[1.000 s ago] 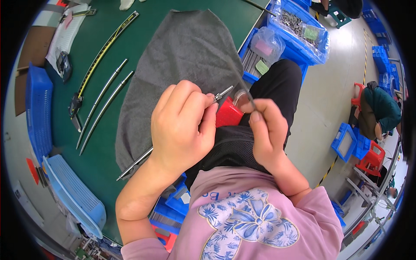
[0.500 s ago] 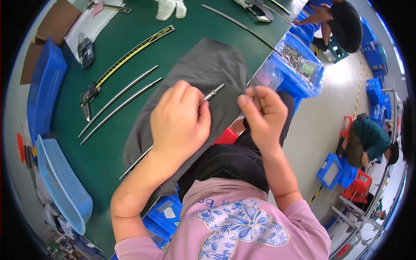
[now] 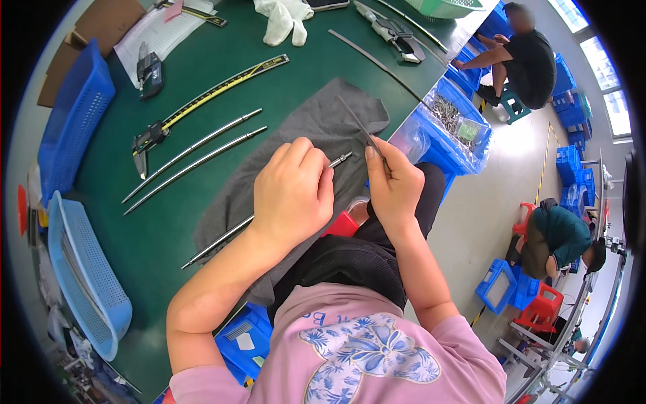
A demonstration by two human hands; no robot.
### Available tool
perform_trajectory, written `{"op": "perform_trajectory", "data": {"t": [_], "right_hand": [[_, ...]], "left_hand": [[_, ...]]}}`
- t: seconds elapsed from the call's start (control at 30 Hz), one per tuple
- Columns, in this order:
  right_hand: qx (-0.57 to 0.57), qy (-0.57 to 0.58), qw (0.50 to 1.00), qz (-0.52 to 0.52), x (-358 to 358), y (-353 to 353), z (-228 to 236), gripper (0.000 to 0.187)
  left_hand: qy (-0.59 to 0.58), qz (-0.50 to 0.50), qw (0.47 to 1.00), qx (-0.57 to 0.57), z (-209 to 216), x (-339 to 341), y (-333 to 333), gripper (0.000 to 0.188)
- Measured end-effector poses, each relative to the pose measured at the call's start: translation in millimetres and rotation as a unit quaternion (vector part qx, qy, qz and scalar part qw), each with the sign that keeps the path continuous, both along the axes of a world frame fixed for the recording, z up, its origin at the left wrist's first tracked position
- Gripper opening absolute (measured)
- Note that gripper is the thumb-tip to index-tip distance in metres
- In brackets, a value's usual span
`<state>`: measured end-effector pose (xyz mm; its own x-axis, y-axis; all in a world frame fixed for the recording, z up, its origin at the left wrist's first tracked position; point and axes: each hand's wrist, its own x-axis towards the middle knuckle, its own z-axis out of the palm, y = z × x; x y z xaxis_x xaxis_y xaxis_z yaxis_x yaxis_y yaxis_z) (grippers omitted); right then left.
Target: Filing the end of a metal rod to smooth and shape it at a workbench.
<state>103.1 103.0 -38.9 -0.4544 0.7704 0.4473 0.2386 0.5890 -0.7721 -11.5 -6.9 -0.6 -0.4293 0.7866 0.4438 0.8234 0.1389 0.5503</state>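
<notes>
My left hand [image 3: 293, 195] is closed round a slim shiny metal rod [image 3: 222, 241]. The rod slants from lower left to upper right, and its stepped tip sticks out past my fingers. To its right, my right hand [image 3: 397, 185] pinches a thin, flat grey file [image 3: 355, 121], its narrow end pointing up and left. File and rod tip are close together, with a small gap between them. Beneath both hands a dark grey cloth [image 3: 313, 114] covers the table's near edge and my lap.
Two more metal rods [image 3: 202, 165] and a digital caliper [image 3: 151, 137] lie left on the green table [image 3: 222, 40]. A long thin strip [image 3: 380, 64], a micrometer [image 3: 390, 30] and white gloves [image 3: 286, 20] lie farther back. Blue baskets [image 3: 84, 269] line the left; a parts bin [image 3: 437, 135] stands right.
My right hand has turned, so the file, blurred before, now shows pointing up and left near the rod tip. My left hand keeps its grip on the rod. The whole view has shifted slightly.
</notes>
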Motion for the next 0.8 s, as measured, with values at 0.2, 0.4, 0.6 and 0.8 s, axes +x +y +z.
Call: {"op": "perform_trajectory", "data": {"t": [0.2, 0.4, 0.6, 0.8], "right_hand": [[-0.076, 0.010, 0.997, 0.020, 5.8, 24.2, 8.5, 0.025], [0.157, -0.065, 0.980, 0.102, -24.7, 69.6, 41.4, 0.008], [0.124, -0.034, 0.943, 0.306, -49.5, 59.5, 57.0, 0.007], [0.151, -0.095, 0.891, 0.417, -57.2, 39.0, 53.2, 0.012]], "left_hand": [[0.059, 0.027, 0.997, -0.032, 16.3, 3.5, -25.8, 0.019], [0.088, 0.313, 0.945, -0.041, 2.4, 38.3, -134.9, 0.017], [0.043, 0.528, 0.846, -0.056, -10.4, 115.5, -159.4, 0.017], [0.010, 0.568, 0.823, 0.011, -14.8, 137.0, -123.2, 0.016]]}}
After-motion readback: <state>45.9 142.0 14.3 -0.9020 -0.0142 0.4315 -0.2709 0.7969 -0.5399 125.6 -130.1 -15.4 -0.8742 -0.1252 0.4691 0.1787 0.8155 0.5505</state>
